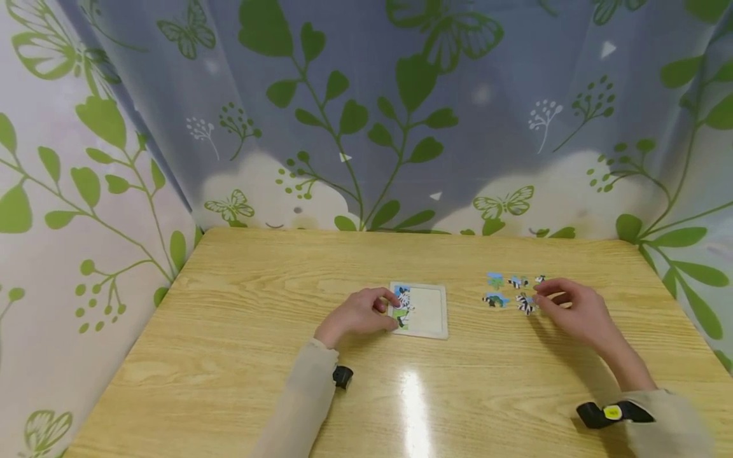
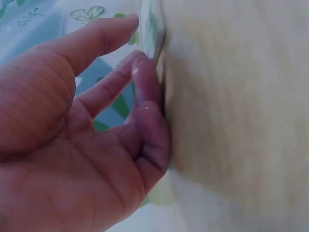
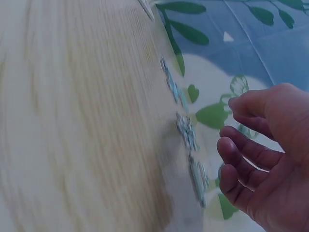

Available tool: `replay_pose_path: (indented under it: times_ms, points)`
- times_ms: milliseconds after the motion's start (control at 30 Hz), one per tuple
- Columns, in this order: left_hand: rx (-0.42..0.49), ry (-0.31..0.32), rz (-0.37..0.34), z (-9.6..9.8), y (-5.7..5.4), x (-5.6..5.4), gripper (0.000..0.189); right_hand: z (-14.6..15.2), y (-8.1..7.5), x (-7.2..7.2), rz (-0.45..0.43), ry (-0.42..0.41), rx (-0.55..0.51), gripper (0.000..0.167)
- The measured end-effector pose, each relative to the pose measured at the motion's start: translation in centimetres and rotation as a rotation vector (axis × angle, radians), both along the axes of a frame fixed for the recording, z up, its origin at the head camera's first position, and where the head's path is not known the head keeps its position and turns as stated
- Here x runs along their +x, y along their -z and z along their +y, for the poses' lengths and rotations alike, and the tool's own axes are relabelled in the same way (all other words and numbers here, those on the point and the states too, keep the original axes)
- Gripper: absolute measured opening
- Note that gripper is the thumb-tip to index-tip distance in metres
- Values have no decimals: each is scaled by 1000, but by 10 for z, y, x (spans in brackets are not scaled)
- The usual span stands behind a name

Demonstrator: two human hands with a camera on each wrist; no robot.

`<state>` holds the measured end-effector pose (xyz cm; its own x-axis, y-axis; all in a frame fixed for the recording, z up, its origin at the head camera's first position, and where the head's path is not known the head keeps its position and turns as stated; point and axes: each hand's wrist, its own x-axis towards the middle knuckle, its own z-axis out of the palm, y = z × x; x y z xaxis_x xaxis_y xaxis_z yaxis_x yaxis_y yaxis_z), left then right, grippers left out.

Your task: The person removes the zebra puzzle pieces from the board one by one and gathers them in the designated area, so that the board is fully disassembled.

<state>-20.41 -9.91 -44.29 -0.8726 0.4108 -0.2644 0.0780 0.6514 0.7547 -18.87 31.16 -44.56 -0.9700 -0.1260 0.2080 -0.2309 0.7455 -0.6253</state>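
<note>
A small, square puzzle tray (image 1: 429, 310) lies on the table with a light frame. Zebra-picture pieces (image 1: 403, 299) fill its left side; the rest shows its pale base. My left hand (image 1: 361, 312) is at the tray's left edge, thumb and index finger spread; in the left wrist view its fingertips meet the tray edge (image 2: 152, 29). To the right lie several loose puzzle pieces (image 1: 494, 299), blue, green and zebra-striped. My right hand (image 1: 575, 312) hovers beside a striped piece (image 1: 524, 304), fingers loosely bent; the right wrist view shows nothing between them. Its fingers partly hide the rightmost pieces.
The wooden table (image 1: 240, 305) runs back to a curtain (image 1: 366, 127) with green leaves and butterflies, which also hangs along both sides. A black wrist camera (image 1: 342, 376) sits on the left sleeve, and another black device (image 1: 595, 415) on the right.
</note>
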Motion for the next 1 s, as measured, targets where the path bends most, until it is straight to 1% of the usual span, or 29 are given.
replay_pose_path:
  times_ms: [67, 167, 267, 333, 400, 533, 633, 767, 900, 1000]
  points:
    - [-7, 6, 12, -3, -2, -2, 31, -11, -2, -1, -14, -16, -7, 23]
    - [-23, -7, 66, -8, -5, -7, 34, -27, -4, -5, -46, -43, -26, 25]
    - [-36, -31, 124, -11, -5, -14, 39, -41, -4, -8, -75, -78, -39, 27]
    - [-46, -35, 148, -11, -4, -17, 43, -52, -4, -10, -87, -101, -43, 27]
    - [-56, -28, 169, -10, -2, -20, 47, -62, -2, -13, -94, -128, -50, 27]
    - [-86, 12, 213, -7, 1, -24, 55, -83, 2, -18, -99, -184, -80, 25]
    - [-109, 45, 220, -5, 3, -27, 58, -99, 4, -20, -93, -225, -100, 23]
    - [-139, 65, 199, -4, 2, -29, 59, -118, 4, -23, -103, -269, -130, 21]
    - [-157, 53, 183, -3, 3, -30, 58, -134, 5, -26, -116, -306, -155, 20]
    - [-157, 36, 165, -2, 4, -29, 59, -143, 6, -28, -122, -324, -155, 20]
